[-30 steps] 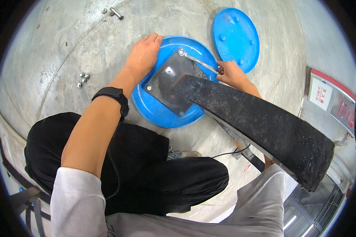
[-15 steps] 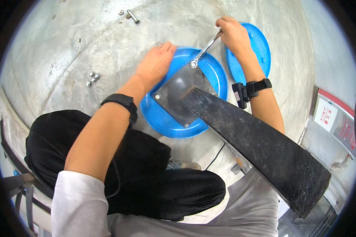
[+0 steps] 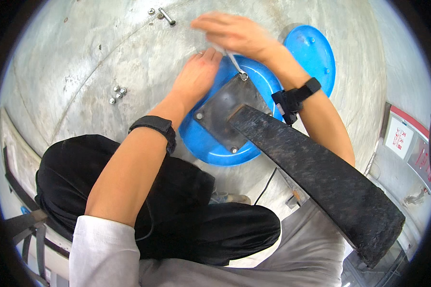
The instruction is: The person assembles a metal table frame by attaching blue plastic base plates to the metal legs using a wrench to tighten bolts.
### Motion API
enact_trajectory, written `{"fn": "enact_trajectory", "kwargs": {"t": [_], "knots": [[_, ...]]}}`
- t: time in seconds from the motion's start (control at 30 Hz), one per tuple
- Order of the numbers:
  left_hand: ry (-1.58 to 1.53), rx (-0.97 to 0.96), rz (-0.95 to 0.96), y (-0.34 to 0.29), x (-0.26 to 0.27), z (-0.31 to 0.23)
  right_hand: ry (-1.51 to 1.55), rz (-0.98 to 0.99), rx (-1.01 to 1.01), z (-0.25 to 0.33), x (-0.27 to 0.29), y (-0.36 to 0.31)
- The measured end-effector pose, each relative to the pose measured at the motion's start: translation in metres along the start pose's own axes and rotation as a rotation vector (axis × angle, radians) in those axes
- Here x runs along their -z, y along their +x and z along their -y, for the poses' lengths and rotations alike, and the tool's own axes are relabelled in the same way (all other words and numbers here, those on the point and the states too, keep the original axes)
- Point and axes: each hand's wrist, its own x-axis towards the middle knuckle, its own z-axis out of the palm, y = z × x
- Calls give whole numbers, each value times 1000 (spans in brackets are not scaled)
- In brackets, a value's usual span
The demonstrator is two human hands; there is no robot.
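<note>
A blue round disc (image 3: 203,152) lies on the floor under a square black metal plate (image 3: 216,107), with bolt heads at the plate's corners. From that plate a thick black tapering bar (image 3: 321,179) reaches toward me. My left hand (image 3: 196,74) is closed over the disc's left far rim. A silver wrench (image 3: 234,63) sits with its ring end on the far corner bolt (image 3: 243,76), its handle slanting up and left. Above the handle, my right hand (image 3: 234,34) is blurred, fingers stretched leftward; it hides the handle's upper end.
A second blue disc (image 3: 316,52) lies at the far right. Several nuts (image 3: 117,93) are grouped left of my left hand. A loose bolt (image 3: 166,16) and small hardware lie at the far side. My bent black-clad knee (image 3: 76,177) is near left.
My right hand has swept left from the far right, its fingers no longer curled round the wrench's end. The wrench handle has swung counterclockwise about the bolt. My left hand keeps its place on the rim.
</note>
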Motion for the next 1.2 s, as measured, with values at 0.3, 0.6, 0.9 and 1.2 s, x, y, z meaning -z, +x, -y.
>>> {"fn": "enact_trajectory", "kwargs": {"t": [0.3, 0.6, 0.9, 1.2], "knots": [[-27, 57, 68, 4, -4, -2, -426, -273, -662, -17, 82, -127], [-78, 125, 144, 7, 7, -9, 323, -103, -1555, 136, 95, -281], [-140, 85, 78, 3, 6, 0, 644, 38, -1573, 162, 79, -276], [-116, 101, 103, 6, 11, -3, 631, 106, -1640, 169, 78, -290]]}}
